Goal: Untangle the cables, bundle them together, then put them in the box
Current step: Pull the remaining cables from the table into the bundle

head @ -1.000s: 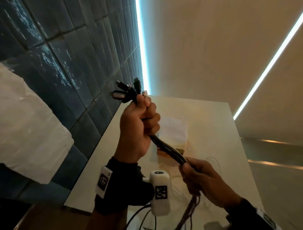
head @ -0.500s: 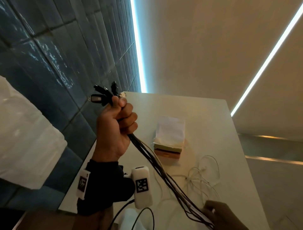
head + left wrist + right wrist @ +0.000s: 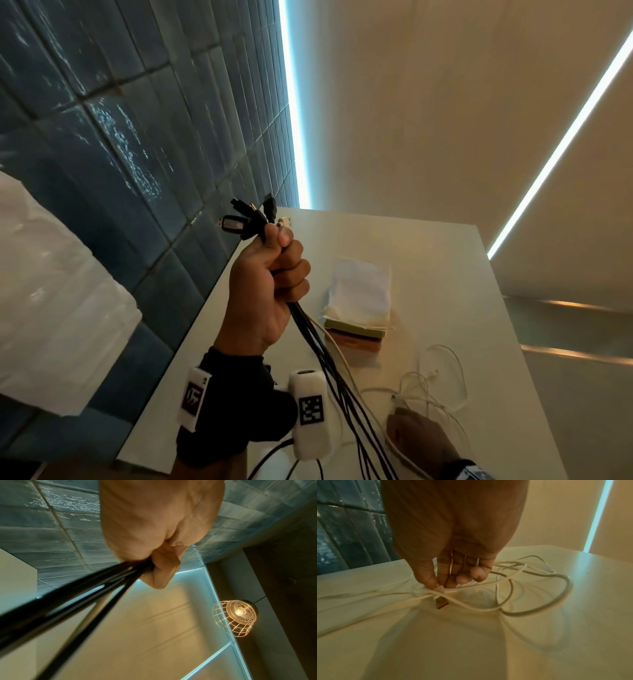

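My left hand is raised above the white table and grips a bundle of black cables in its fist. Their plugs stick out above the thumb, and the cords hang down to the lower right. Low on the table, my right hand pinches the plug end of a white cable between thumb and fingers. A USB connector points out below the pinch. Loose white cable loops lie tangled beside that hand. The box sits mid-table with a white cloth over it.
A dark blue tiled wall runs along the table's left edge. A white covered object stands at the left. A caged lamp hangs overhead in the left wrist view.
My right hand slid down off the black cables, dropped to the table and pinched the white cable's plug. My left hand kept its grip on the black bundle.
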{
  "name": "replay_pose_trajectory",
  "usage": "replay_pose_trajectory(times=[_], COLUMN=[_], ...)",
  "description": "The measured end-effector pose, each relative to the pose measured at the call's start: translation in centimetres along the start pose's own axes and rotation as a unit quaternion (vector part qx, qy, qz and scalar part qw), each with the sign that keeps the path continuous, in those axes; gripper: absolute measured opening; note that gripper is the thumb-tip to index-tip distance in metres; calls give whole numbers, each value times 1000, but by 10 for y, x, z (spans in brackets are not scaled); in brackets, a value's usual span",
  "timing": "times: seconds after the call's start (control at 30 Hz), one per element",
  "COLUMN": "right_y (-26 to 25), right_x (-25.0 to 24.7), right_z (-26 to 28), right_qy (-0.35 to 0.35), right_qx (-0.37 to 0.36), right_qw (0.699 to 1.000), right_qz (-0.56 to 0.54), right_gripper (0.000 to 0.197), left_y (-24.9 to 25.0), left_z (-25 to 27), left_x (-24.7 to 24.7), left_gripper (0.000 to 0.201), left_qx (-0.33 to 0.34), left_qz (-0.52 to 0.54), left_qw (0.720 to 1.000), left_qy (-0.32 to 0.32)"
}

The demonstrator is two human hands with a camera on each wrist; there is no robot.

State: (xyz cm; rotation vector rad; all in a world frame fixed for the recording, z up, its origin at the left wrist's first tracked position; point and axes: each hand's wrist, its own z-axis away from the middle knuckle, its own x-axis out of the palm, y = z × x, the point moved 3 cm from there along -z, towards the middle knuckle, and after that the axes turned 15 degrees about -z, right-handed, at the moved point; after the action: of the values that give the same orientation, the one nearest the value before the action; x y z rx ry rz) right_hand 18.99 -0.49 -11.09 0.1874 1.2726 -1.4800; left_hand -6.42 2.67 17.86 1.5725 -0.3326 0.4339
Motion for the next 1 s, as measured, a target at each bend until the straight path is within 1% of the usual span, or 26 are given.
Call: replay_pose_trajectory(times=[0.07, 0.1, 0.17, 0.23, 0.27, 0.3, 0.33, 0.37, 0.4, 0.43, 0.47, 0.5, 0.53, 0.57, 0.63, 0.67, 0.7, 0.73, 0.8, 0.87, 0.93, 1.0], right_y=[-2, -6, -14, -26, -33, -40, -49, -57, -64, -75, -83, -91, -98, -104, -116, -122, -129, -139, -162, -184, -196, -196], right_x=[0, -4, -16, -35, -46, -58, -72, -85, -96, -107, -117, -126, -134, -139, -149, -154, -157, -161, -165, -166, -163, -160], right_z=[-1, 0, 0, 1, 2, 2, 2, 2, 2, 3, 4, 4, 5, 5, 2, 1, 0, 1, 5, 9, 12, 13], right_qy=[18, 27, 53, 82, 105, 126, 146, 156, 144, 112, 78, 49, 35, 40, 97, 132, 157, 168, 158, 139, 126, 115], right_qx=[-12, -22, -37, -48, -50, -50, -52, -50, -49, -57, -73, -92, -117, -140, -171, -184, -201, -219, -246, -250, -243, -246], right_qw=[1000, 999, 997, 995, 993, 985, 966, 938, 905, 869, 840, 824, 820, 821, 836, 843, 844, 838, 824, 812, 795, 791], right_qz=[19, 31, 48, 16, -30, -107, -206, -304, -397, -479, -532, -557, -560, -552, -512, -488, -473, -471, -485, -509, -542, -549], right_gripper=[43, 42, 26, 15, 14, 12, 10, 8, 7, 9, 14, 21, 26, 24, 12, 11, 13, 18, 28, 36, 43, 40], left_y=[-1, -2, -3, -5, -6, -8, -9, -12, -14, -18, -22, -26, -30, -34, -40, -42, -44, -46, -48, -51, -53, -52], left_z=[-1, -1, -2, -3, -3, -3, -2, -2, -1, -1, -1, -1, -1, -1, 0, 0, 1, 2, 4, 8, 10, 10], left_x=[-2, -2, -3, -3, -2, 0, 1, 3, 5, 7, 8, 9, 10, 10, 10, 9, 10, 10, 13, 19, 23, 20], left_gripper=[32, 31, 29, 27, 26, 26, 26, 26, 26, 28, 30, 32, 33, 33, 31, 29, 26, 26, 32, 35, 38, 34], left_qx=[2, 5, 15, 23, 25, 25, 24, 21, 16, 9, 2, -6, -16, -25, -39, -43, -44, -44, -35, -22, -14, -2], left_qz=[-2, -4, -12, -23, -30, -38, -49, -59, -71, -84, -99, -114, -126, -135, -143, -149, -157, -168, -208, -283, -330, -314], left_qw=[1000, 1000, 1000, 999, 999, 999, 999, 998, 997, 996, 995, 993, 991, 990, 989, 988, 986, 985, 977, 958, 944, 949], left_qy=[3, 3, 5, 5, 5, 5, 6, 8, 11, 14, 18, 22, 26, 29, 27, 27, 24, 19, -7, -34, -7, 34])
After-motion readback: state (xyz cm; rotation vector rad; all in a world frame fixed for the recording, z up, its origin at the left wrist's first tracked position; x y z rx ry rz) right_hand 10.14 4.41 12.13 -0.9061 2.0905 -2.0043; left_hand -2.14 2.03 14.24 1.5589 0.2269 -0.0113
